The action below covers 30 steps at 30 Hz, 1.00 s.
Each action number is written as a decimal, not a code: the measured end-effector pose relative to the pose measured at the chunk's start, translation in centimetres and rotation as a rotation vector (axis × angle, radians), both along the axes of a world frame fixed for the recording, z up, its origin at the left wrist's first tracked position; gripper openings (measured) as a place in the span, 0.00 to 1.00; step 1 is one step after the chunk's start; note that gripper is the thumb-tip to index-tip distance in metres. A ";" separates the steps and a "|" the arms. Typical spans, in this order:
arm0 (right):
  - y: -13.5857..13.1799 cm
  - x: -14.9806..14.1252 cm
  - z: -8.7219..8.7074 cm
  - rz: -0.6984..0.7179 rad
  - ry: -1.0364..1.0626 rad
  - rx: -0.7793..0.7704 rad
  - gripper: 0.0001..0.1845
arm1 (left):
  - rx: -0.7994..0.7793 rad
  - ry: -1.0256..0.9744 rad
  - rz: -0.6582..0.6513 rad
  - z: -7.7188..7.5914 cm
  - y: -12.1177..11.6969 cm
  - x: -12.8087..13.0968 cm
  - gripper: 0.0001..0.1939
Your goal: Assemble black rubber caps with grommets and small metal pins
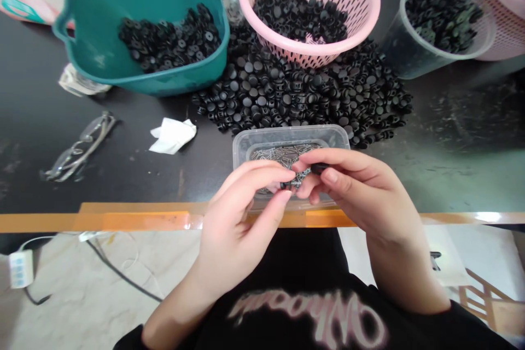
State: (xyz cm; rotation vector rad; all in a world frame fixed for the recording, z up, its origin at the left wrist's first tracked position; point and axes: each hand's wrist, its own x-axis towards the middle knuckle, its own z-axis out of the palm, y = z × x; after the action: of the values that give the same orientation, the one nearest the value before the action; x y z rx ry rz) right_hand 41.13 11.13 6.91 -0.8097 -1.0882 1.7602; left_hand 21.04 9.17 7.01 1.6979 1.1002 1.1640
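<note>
Both hands meet over a clear plastic box (291, 134) that holds many thin metal pins (283, 154). Between the thumb and forefinger of my right hand (365, 186) is a small black plastic part (319, 168). My left hand (246, 202) pinches another small dark piece (285, 185), mostly covered by its fingertips. The two pieces are close together, and I cannot tell whether they touch. Just behind the box spreads a heap of black round-topped plastic parts (279, 93).
At the back stand a teal basin (143, 85) with flat black discs, a pink basket (309, 46) of black parts and a clear tub (410, 54). Eyeglasses (80, 147) and a crumpled tissue (173, 135) lie on the left. Orange tape (135, 217) lines the table's front edge.
</note>
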 end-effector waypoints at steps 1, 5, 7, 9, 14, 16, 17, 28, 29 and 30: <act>0.0 -0.2 0.0 -0.012 0.011 -0.007 0.12 | 0.002 0.000 0.004 0.0 0.0 0.0 0.15; -0.2 -1.0 0.4 -0.081 0.007 -0.028 0.10 | 0.051 0.023 0.040 0.1 -0.1 0.2 0.16; -0.2 -1.2 0.5 -0.068 0.052 -0.052 0.08 | 0.071 0.032 0.056 0.3 -0.1 0.3 0.16; -0.1 -1.2 0.4 -0.041 0.087 -0.057 0.06 | 0.067 0.010 0.064 0.5 -0.1 0.4 0.17; -0.1 -0.9 0.0 -0.109 0.119 -0.013 0.10 | 0.121 0.033 0.078 1.1 -0.4 0.6 0.15; -0.1 -0.7 0.0 -0.071 0.153 -0.062 0.13 | 0.153 0.075 0.075 1.3 -0.4 0.7 0.13; -0.1 -0.6 0.1 -0.040 0.162 -0.095 0.14 | 0.166 0.094 0.072 1.4 -0.4 0.7 0.13; -0.1 -0.4 0.4 0.070 0.303 -0.217 0.11 | 0.271 0.303 0.122 2.0 -0.3 1.2 0.10; -0.1 -0.4 0.4 0.074 0.305 -0.219 0.11 | 0.276 0.309 0.126 2.0 -0.3 1.2 0.10; -0.1 -0.4 0.4 0.075 0.304 -0.219 0.11 | 0.281 0.312 0.131 1.9 -0.4 1.3 0.09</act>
State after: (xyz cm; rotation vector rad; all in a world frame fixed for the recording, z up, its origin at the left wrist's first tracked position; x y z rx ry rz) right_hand 40.69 10.98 7.30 -0.6093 -0.7417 2.0132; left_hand 22.30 8.81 8.94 2.1052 1.3000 1.2058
